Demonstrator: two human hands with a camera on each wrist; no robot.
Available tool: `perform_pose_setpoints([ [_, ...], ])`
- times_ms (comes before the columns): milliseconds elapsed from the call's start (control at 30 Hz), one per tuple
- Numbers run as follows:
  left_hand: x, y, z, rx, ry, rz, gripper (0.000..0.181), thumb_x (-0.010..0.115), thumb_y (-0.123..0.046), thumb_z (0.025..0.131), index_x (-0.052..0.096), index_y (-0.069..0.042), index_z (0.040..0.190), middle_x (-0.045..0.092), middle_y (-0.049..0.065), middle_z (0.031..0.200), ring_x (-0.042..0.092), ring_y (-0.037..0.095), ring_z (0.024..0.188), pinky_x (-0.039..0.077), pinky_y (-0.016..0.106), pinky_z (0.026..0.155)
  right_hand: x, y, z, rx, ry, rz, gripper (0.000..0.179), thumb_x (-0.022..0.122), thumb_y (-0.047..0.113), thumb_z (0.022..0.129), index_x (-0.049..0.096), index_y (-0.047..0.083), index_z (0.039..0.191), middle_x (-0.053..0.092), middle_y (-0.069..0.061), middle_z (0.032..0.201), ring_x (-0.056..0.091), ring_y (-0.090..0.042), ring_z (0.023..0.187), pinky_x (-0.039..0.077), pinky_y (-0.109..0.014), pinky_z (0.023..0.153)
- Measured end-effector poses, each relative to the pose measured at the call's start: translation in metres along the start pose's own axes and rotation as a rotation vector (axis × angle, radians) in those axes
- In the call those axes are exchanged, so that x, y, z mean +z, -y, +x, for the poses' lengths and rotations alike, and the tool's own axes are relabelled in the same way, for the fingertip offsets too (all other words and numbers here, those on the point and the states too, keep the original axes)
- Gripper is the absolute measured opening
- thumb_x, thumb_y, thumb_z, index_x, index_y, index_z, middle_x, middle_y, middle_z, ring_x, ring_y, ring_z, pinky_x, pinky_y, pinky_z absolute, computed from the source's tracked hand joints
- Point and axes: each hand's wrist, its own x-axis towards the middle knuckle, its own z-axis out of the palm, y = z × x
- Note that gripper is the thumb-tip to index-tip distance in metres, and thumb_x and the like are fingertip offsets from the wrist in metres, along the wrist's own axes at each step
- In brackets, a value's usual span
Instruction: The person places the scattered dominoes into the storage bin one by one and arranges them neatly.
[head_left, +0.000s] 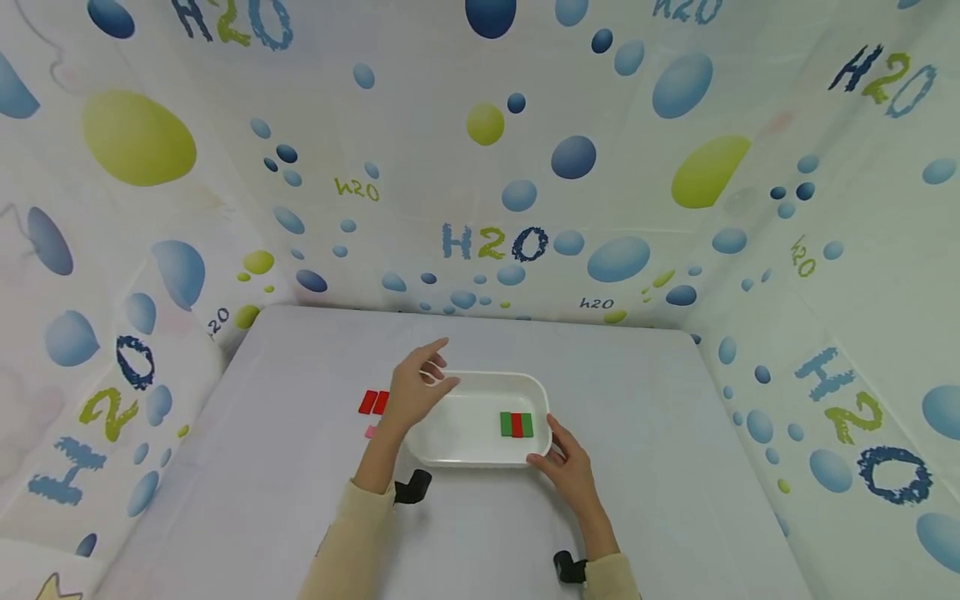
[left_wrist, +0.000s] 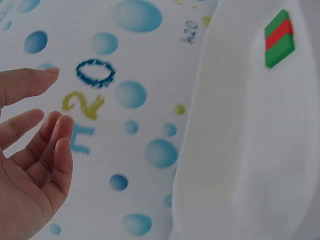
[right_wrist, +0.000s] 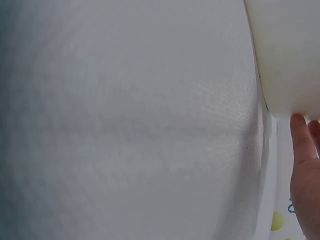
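Note:
A white tray lies on the table. Near its right end, a red block sits between two green blocks, side by side and touching. My left hand is over the tray's left end, thumb and fingers apart and loosely bent, nothing between them. At the tray's near right corner my right hand holds the edge, thumb on the near side and fingers on the right side. In the right wrist view, fingertips meet the tray's outer wall.
Left of the tray lie red pieces and a pink piece, partly hidden by my left hand and arm. The white table is bordered by a patterned curtain at the back and sides.

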Motion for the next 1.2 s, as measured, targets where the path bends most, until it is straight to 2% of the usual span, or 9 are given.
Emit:
perform_pose_setpoints([
  [133, -0.025, 0.011, 0.0, -0.012, -0.079, 0.013, 0.061, 0.078, -0.004, 0.079, 0.055, -0.005, 0.137, 0.061, 0.021, 0.102, 0.062, 0.029, 0.088, 0.053, 0.036, 0.08, 0.001, -0.001, 0.0, -0.015, -0.005, -0.018, 0.079, 0.078, 0.0, 0.077, 0.04, -0.003, 0.146, 0.041, -0.027, 0.148, 0.046, -0.047, 0.13, 0.047, -0.039, 0.097],
  [267, -0.045, 0.025, -0.003, -0.039, -0.146, 0.059, 0.062, 0.078, -0.004, 0.079, 0.055, -0.005, 0.136, 0.059, 0.021, 0.107, 0.06, 0.031, 0.091, 0.052, 0.039, 0.083, 0.0, -0.002, 0.001, -0.004, -0.006, -0.017, 0.079, 0.079, 0.004, 0.077, 0.041, 0.001, 0.147, 0.042, -0.023, 0.149, 0.048, -0.043, 0.131, 0.048, -0.034, 0.097],
  [433, -0.064, 0.044, -0.006, -0.103, -0.187, 0.116, 0.061, 0.076, -0.004, 0.081, 0.053, -0.007, 0.138, 0.056, 0.02, 0.115, 0.057, 0.034, 0.099, 0.051, 0.048, 0.088, -0.001, -0.003, 0.0, 0.021, -0.001, 0.032, 0.081, 0.082, 0.011, 0.076, 0.043, 0.007, 0.147, 0.043, -0.018, 0.15, 0.047, -0.039, 0.132, 0.048, -0.029, 0.097],
  [567, -0.076, 0.061, -0.01, -0.171, -0.203, 0.161, 0.063, 0.074, -0.005, 0.083, 0.051, -0.008, 0.14, 0.054, 0.02, 0.121, 0.054, 0.033, 0.105, 0.05, 0.043, 0.089, -0.002, -0.004, 0.0, 0.045, 0.005, 0.053, 0.083, 0.083, 0.014, 0.075, 0.044, 0.011, 0.147, 0.042, -0.015, 0.151, 0.046, -0.038, 0.134, 0.047, -0.03, 0.098],
  [667, -0.084, 0.074, -0.015, -0.214, -0.209, 0.187, 0.064, 0.074, -0.005, 0.083, 0.049, -0.007, 0.142, 0.053, 0.02, 0.125, 0.053, 0.033, 0.109, 0.049, 0.04, 0.09, -0.002, -0.003, 0.0, 0.055, 0.009, 0.052, 0.083, 0.083, 0.015, 0.075, 0.044, 0.013, 0.147, 0.042, -0.013, 0.152, 0.046, -0.037, 0.135, 0.046, -0.03, 0.099],
  [867, -0.094, 0.095, -0.024, -0.287, -0.187, 0.165, 0.067, 0.072, -0.004, 0.085, 0.044, -0.006, 0.145, 0.048, 0.023, 0.129, 0.051, 0.037, 0.112, 0.046, 0.049, 0.095, -0.002, -0.003, 0.001, -0.001, 0.003, 0.016, 0.08, 0.082, 0.012, 0.076, 0.044, 0.008, 0.147, 0.043, -0.019, 0.15, 0.048, -0.04, 0.132, 0.049, -0.028, 0.096],
  [1067, -0.1, 0.117, -0.032, -0.349, -0.145, 0.172, 0.071, 0.072, -0.004, 0.084, 0.04, -0.006, 0.148, 0.047, 0.024, 0.132, 0.053, 0.037, 0.113, 0.043, 0.032, 0.09, -0.003, -0.002, 0.0, -0.017, 0.006, 0.024, 0.081, 0.082, 0.012, 0.076, 0.044, 0.007, 0.147, 0.043, -0.018, 0.15, 0.048, -0.041, 0.132, 0.048, -0.026, 0.096],
  [1133, -0.101, 0.123, -0.035, -0.362, -0.124, 0.173, 0.072, 0.072, -0.004, 0.084, 0.039, -0.006, 0.148, 0.047, 0.024, 0.133, 0.052, 0.037, 0.114, 0.043, 0.031, 0.09, -0.003, -0.002, 0.0, -0.005, 0.006, 0.031, 0.081, 0.082, 0.012, 0.075, 0.044, 0.008, 0.147, 0.043, -0.017, 0.15, 0.047, -0.039, 0.132, 0.048, -0.025, 0.097],
  [1200, -0.101, 0.128, -0.037, -0.375, -0.107, 0.164, 0.074, 0.072, -0.005, 0.084, 0.037, -0.006, 0.149, 0.046, 0.025, 0.135, 0.051, 0.037, 0.115, 0.044, 0.036, 0.092, -0.003, -0.001, 0.0, 0.008, 0.006, 0.036, 0.081, 0.083, 0.012, 0.075, 0.045, 0.01, 0.147, 0.043, -0.015, 0.15, 0.047, -0.038, 0.133, 0.048, -0.025, 0.097],
])
